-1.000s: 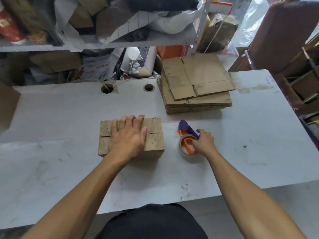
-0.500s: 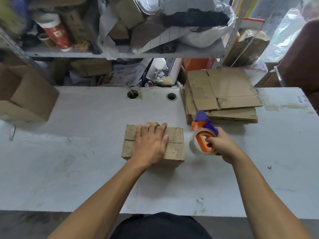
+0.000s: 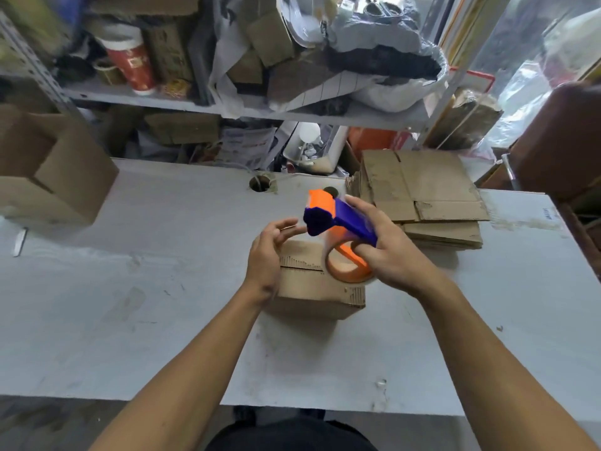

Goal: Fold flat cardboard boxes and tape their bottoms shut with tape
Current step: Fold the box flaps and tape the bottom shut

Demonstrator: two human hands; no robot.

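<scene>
While the small folded box (image 3: 313, 281) sits bottom-up on the desk (image 3: 162, 304) with its flap seam facing the ceiling, the person lifts the tape dispenser (image 3: 338, 236) over it. The right hand (image 3: 387, 252) grips the dispenser, fingers curled round its purple handle and the orange hub, with the clear roll hanging just above the box's right half. The left hand (image 3: 270, 255) hovers over the box's left edge; its fingers are loosely bent and reach toward the dispenser's purple nose, and I cannot tell whether they have caught the loose end of the tape or hold nothing.

By my reckoning, folding is done for this box and taping is just starting: no strip shows on the seam yet. The next move seems to call for pulling the tape end free, sticking it down on one side wall, then drawing the dispenser straight along the seam while the other hand keeps the flaps flat. The box is light, so it could slide if nothing pins it.

A stack of flat cardboard (image 3: 422, 196) waits at the back right of the desk, and one assembled box (image 3: 55, 177) stands at the far left.
</scene>
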